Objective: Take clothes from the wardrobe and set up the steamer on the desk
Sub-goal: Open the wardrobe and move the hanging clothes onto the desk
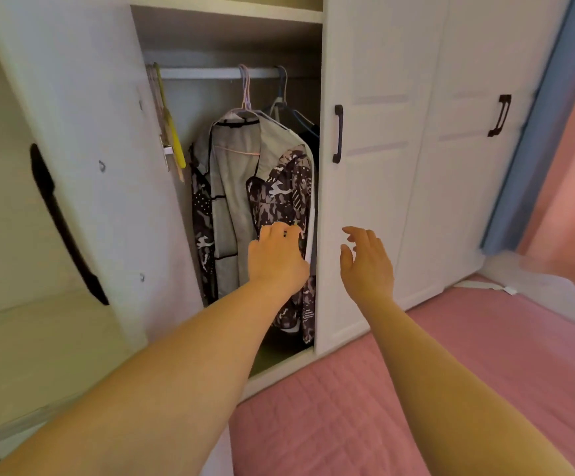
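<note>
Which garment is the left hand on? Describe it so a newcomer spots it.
Look into the open wardrobe, under the rail. The jacket hangs there on a pale hanger, with the left hand against it. Grey lining with camouflage print sets it apart from the dark clothes behind.

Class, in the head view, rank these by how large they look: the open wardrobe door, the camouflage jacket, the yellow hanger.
1. Open wardrobe door, though nearness to the camera enlarges it.
2. Camouflage jacket.
3. Yellow hanger, clearly the smallest.
</note>
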